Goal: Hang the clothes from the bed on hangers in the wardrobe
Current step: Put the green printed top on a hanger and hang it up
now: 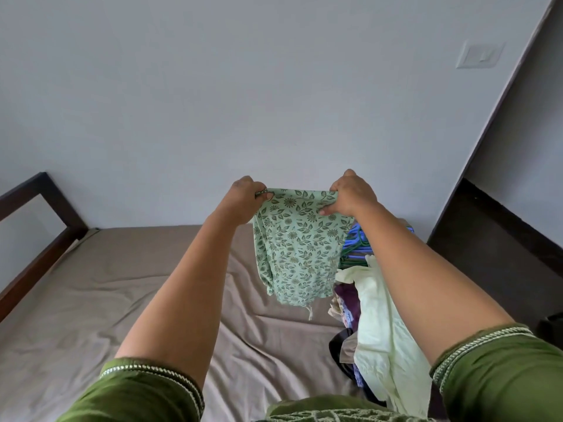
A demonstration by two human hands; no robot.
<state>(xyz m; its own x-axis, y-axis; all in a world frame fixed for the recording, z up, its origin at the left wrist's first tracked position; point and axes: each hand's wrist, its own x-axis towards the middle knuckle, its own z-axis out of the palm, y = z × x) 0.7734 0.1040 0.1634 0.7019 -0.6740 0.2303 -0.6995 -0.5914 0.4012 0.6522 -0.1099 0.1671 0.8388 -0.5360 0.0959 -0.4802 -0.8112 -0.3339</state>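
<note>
We hold a green leaf-print garment (297,242) up above the bed (122,293), our left hand (245,197) pinching one top corner and our right hand (350,194) gripping the other, fingers curled over the stretched upper edge. The cloth hangs free, its lower hem and a loose drawstring clear of the brown sheet. To the right on the bed lies a heap of clothes (350,303), topped by a pale yellow-green piece (384,330); beyond it rests a bundle of blue and green hangers (355,246). A switch plate (479,54) sits on the wall.
</note>
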